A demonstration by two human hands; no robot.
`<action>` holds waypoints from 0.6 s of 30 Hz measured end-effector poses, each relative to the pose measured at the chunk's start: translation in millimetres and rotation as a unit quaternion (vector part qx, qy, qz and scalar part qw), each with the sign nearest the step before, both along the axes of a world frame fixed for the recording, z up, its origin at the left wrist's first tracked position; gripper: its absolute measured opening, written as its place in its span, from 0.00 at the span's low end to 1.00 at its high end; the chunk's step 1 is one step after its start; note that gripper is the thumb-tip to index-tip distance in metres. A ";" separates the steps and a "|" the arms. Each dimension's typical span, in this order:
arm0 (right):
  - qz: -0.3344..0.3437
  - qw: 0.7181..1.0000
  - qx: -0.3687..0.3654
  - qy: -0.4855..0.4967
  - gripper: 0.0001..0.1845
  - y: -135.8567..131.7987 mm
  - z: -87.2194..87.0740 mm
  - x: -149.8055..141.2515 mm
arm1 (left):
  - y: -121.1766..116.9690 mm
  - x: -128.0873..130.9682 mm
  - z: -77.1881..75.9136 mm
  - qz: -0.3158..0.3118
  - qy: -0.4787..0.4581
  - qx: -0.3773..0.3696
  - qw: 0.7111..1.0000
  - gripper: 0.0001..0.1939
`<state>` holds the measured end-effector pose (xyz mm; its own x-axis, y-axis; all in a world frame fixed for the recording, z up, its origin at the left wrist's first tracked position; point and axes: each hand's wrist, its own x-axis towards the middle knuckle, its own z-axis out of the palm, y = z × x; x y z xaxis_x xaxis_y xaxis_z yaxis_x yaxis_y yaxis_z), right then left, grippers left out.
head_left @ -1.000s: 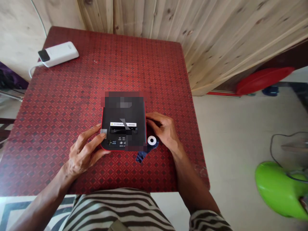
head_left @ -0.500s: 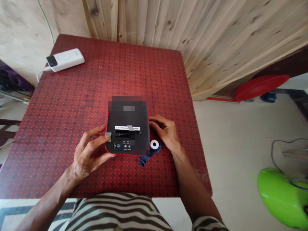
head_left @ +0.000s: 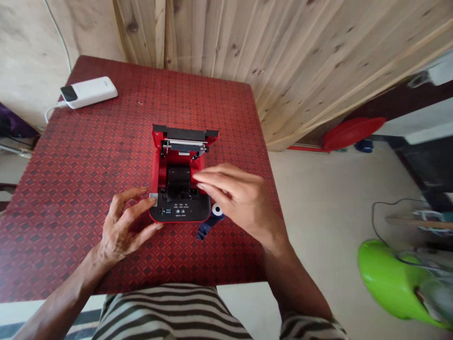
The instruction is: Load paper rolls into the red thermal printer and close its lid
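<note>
A small red-and-black label printer [head_left: 180, 215] sits on the table with its lid [head_left: 186, 133] raised, showing a roller bar and a dark inner compartment [head_left: 179, 177]. My left hand [head_left: 123, 224] steadies the printer's front left corner, fingers at the side and thumb at the front edge. Over the right wall of the printer is my right hand [head_left: 237, 198], its fingers stretched towards the compartment with a gap above the thumb; nothing shows in it. Partly behind that hand lies a small roll with a white core [head_left: 217, 209], on a crumpled dark blue piece [head_left: 204, 229].
A white power bank [head_left: 92, 92] with a cable lies at the table's far left. The table [head_left: 130, 118] has a red patterned top and meets a wooden plank wall [head_left: 219, 38]. A green plastic stool [head_left: 385, 283] and a red round object [head_left: 354, 133] are on the right.
The printer's lid has gone from closed to raised. My right hand has moved from beside the printer to above its right wall. My left hand keeps its place; the view has shifted slightly.
</note>
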<state>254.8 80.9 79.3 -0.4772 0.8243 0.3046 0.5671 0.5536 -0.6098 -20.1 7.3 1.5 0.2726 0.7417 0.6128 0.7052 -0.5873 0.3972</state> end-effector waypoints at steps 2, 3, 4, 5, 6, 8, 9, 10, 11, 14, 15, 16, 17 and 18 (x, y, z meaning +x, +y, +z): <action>0.049 0.991 0.000 -0.126 0.13 9.6 6.0 -24.2 | -0.7 -0.3 -2.1 0.000 0.012 0.010 1.000 0.32; 0.062 0.978 -0.007 -0.198 0.14 15.2 7.4 -36.3 | -0.9 -0.5 -3.8 0.000 0.018 0.018 1.000 0.34; 0.067 0.962 -0.013 -0.263 0.14 20.5 8.4 -47.6 | -1.1 -0.6 -5.7 -0.001 0.026 0.026 0.999 0.36; 0.066 0.947 -0.017 -0.315 0.15 25.1 9.5 -57.6 | -1.2 -0.8 -7.7 -0.002 0.036 0.030 0.999 0.37; 0.063 0.934 -0.017 -0.350 0.15 28.7 10.7 -65.9 | -1.2 -0.9 -9.6 -0.002 0.046 0.033 0.998 0.38; 0.057 0.923 -0.017 -0.381 0.17 32.5 13.4 -76.8 | -1.4 -1.0 -12.5 0.000 0.062 0.029 0.998 0.38; 0.056 0.921 -0.017 -0.384 0.17 33.1 14.4 -79.4 | -1.6 -1.0 -13.4 0.000 0.065 0.026 0.998 0.38; 0.057 0.922 -0.016 -0.382 0.18 33.1 14.8 -80.6 | -1.8 -1.0 -13.8 0.000 0.064 0.025 0.998 0.38; 0.057 0.923 -0.017 -0.379 0.18 32.9 14.7 -80.7 | -2.0 -0.9 -13.9 0.000 0.060 0.025 0.998 0.39; 0.052 0.924 -0.018 -0.378 0.19 33.2 11.0 -78.7 | -2.5 -0.7 -13.0 -0.005 0.051 0.018 0.999 0.39; 0.052 0.923 -0.018 -0.380 0.20 33.8 9.3 -78.1 | -2.5 -0.6 -12.7 -0.006 0.049 0.016 0.999 0.39; 0.050 0.923 -0.016 -0.382 0.21 34.4 7.9 -77.8 | -2.6 -0.6 -12.4 -0.006 0.048 0.016 0.999 0.38; 0.050 0.922 -0.014 -0.384 0.22 35.1 6.9 -77.7 | -2.5 -0.5 -12.4 -0.007 0.047 0.017 0.999 0.38; 0.049 0.921 -0.014 -0.387 0.22 35.7 6.4 -77.7 | -2.5 -0.5 -12.5 -0.007 0.047 0.019 0.999 0.38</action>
